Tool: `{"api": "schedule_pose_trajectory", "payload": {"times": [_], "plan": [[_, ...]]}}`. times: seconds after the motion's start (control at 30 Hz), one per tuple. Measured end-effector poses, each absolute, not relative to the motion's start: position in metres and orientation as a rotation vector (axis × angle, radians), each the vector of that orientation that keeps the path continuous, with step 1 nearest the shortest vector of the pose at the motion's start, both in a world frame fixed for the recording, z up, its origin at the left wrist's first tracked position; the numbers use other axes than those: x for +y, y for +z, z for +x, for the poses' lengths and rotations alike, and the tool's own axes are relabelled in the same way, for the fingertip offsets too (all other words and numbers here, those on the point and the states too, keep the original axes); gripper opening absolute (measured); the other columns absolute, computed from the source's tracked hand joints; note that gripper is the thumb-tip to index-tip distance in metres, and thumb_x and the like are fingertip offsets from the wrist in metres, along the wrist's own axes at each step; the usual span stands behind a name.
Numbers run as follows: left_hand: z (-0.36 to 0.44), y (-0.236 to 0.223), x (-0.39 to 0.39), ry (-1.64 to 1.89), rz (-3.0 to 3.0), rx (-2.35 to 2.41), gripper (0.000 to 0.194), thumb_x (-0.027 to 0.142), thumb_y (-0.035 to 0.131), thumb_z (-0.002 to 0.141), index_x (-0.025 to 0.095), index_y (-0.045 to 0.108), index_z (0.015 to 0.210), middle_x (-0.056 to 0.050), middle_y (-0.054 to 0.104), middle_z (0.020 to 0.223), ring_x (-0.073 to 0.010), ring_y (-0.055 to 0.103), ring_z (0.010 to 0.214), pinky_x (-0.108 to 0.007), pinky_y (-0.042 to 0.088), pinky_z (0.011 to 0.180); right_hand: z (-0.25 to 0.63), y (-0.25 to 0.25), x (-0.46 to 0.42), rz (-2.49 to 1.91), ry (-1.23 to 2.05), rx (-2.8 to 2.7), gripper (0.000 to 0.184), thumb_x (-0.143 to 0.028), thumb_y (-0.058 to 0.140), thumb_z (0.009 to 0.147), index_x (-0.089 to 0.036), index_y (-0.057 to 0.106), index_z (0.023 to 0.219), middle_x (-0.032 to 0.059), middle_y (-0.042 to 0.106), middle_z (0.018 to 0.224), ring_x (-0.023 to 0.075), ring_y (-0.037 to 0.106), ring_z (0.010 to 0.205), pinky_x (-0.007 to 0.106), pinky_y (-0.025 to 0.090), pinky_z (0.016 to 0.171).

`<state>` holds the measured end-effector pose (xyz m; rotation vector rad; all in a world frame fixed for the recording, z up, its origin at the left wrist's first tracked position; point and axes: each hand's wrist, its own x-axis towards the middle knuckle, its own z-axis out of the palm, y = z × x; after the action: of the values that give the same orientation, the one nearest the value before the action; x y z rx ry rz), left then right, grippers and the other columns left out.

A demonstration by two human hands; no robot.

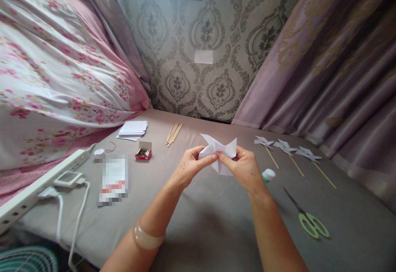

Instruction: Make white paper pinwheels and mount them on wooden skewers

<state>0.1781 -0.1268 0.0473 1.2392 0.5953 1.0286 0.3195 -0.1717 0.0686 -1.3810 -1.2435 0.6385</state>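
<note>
Above grey cloth [204, 230], 2 hands [192, 164] [244, 169] pinch folded paper [224, 149], the right wrist [258, 193] partly hiding a tube [269, 175].

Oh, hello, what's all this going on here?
A person's left hand and right hand pinch a folded white paper with four pointed flaps, thumbs at its middle; no stick shows on it. To the right lie three paper pinwheels on sticks, with scissors nearer the person. Farther back on the left are loose sticks, a paper stack and an open little red box.
</note>
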Motion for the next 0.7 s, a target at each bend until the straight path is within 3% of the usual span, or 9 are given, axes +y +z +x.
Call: {"api": "schedule_pose_trajectory", "payload": {"times": [0.5, 0.7], "plan": [[0.183, 0.038, -0.122, 1.108, 1.193, 0.692, 0.037, 0.043, 0.081, 0.054, 0.011, 0.068, 0.065, 0.002, 0.055, 0.055, -0.0077, 0.043, 0.054, -0.021, 0.031, 0.052, 0.321, 0.063, -0.169, -1.305, 0.766, -1.219, 0.036, -0.046, 0.074, 0.063, -0.013, 0.069, 0.078, 0.0065, 0.072, 0.076, 0.0208, 0.065, 0.067, 0.028, 0.050, 0.058], [0.182, 0.036, -0.122, 1.097, 1.217, 0.666, 0.035, 0.041, 0.081, 0.057, 0.011, 0.071, 0.071, 0.001, 0.058, 0.059, -0.0080, 0.045, 0.055, -0.022, 0.031, 0.055, 0.319, 0.067, -0.171, -1.331, 0.753, -1.201, 0.037, -0.046, 0.074, 0.060, -0.013, 0.069, 0.077, 0.0075, 0.073, 0.076, 0.0208, 0.065, 0.066, 0.028, 0.049, 0.058]]}}
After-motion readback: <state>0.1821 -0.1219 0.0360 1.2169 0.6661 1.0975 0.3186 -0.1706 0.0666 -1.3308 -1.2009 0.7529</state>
